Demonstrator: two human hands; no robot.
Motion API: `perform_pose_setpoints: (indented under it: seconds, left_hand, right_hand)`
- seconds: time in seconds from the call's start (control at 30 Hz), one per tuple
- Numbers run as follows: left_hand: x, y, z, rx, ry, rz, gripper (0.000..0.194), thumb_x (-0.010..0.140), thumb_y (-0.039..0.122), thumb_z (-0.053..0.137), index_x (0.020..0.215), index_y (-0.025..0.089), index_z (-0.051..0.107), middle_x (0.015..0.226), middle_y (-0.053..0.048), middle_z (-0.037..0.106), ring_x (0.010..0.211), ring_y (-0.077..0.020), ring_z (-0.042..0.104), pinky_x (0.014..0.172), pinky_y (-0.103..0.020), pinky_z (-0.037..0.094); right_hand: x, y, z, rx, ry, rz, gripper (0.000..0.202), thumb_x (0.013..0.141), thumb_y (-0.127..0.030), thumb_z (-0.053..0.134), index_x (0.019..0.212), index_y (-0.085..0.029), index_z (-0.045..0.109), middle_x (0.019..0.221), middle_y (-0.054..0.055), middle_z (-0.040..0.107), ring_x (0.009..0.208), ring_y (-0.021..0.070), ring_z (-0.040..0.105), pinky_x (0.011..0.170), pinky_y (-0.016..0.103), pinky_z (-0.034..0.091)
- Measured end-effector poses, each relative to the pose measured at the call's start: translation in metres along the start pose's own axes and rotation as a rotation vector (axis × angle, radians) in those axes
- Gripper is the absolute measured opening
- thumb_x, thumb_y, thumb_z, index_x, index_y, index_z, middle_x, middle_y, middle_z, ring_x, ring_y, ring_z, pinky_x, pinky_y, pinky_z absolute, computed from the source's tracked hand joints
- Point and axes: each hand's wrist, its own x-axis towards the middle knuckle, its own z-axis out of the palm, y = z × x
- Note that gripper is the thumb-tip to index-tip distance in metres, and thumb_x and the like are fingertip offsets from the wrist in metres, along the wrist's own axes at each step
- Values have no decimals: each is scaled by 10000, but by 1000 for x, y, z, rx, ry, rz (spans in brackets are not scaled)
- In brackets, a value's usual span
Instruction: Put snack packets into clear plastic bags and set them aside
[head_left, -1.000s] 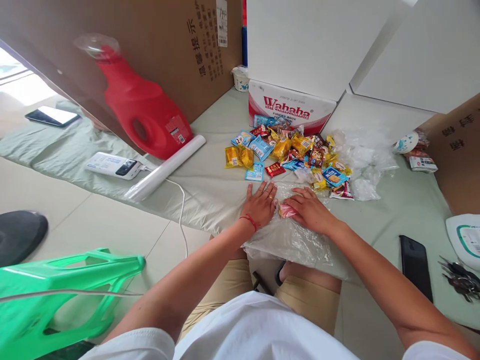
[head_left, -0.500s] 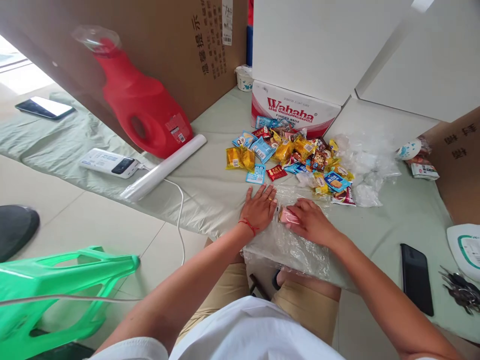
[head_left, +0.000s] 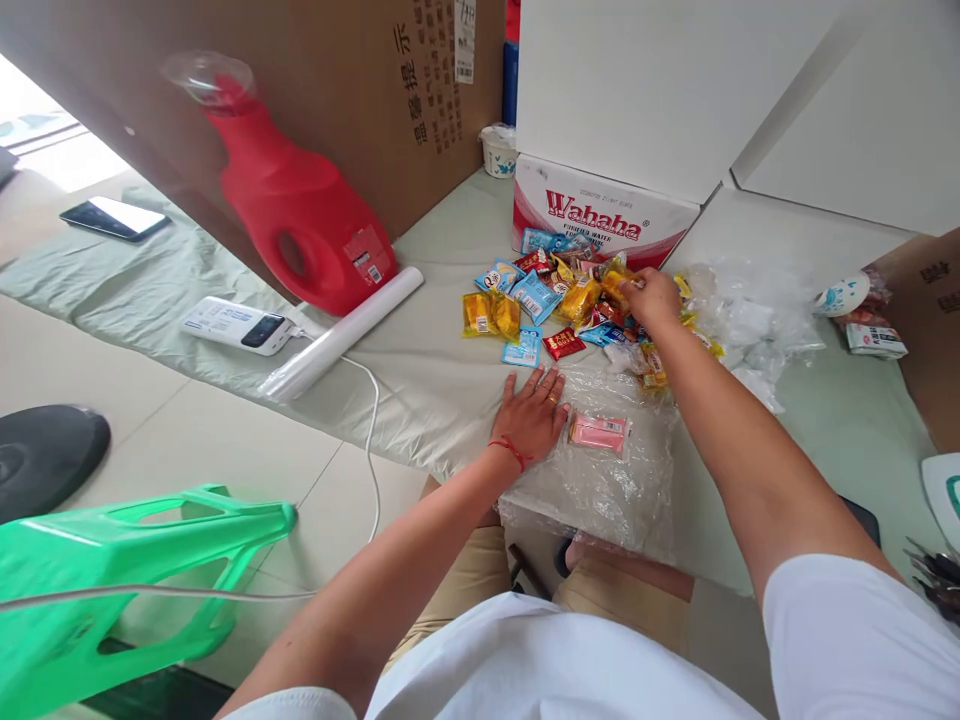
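Observation:
My left hand (head_left: 531, 415) lies flat with its fingers spread at the left edge of a clear plastic sheet (head_left: 615, 490). Just right of its fingertips, a pink packet (head_left: 598, 432) rests on the sheet. My right hand (head_left: 651, 298) reaches into the pile of small wrapped snacks, its fingers closed at a yellow packet (head_left: 615, 285) near the back of the pile. Left in the pile are a blue packet (head_left: 535, 296) and another yellow packet (head_left: 480, 314). A red packet (head_left: 563, 344) lies at the front.
A Wahaha box (head_left: 600, 205) stands behind the pile, with crumpled clear plastic (head_left: 765, 310) to the right. At the left are a red jug (head_left: 307, 220), a white roll (head_left: 345, 335) and a power bank (head_left: 236, 325). A green stool (head_left: 97, 550) is on the floor.
My right hand has let go of the pink packet and moved forward to the snack pile. The pink packet now lies uncovered on the sheet. My left hand stays flat. The view has shifted slightly.

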Motion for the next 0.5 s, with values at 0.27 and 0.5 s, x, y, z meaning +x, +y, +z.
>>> perform_pose_setpoints:
  seconds: [0.27,0.5]
  left_hand:
    - [0,0,0,25,-18,12,581,1065,402,212,1587,222,390,1682,-39,334,1573,-242,265,1284,-613,132]
    - [0,0,-1,40,-29,12,579,1062,384,216,1594,225,381,1682,-62,336,1570,-260,274,1274,-616,143]
  right_hand:
    - [-136,47,-79,367,-342,-177,455,870,-609,661,1100,-222,726,851,15,688,702,176,596,652,300,485]
    - [-198,59,-39,92,-439,-447,493,973,-604,516,1161,-206,738,1046,127,694,1001,288,612,959,484,478]
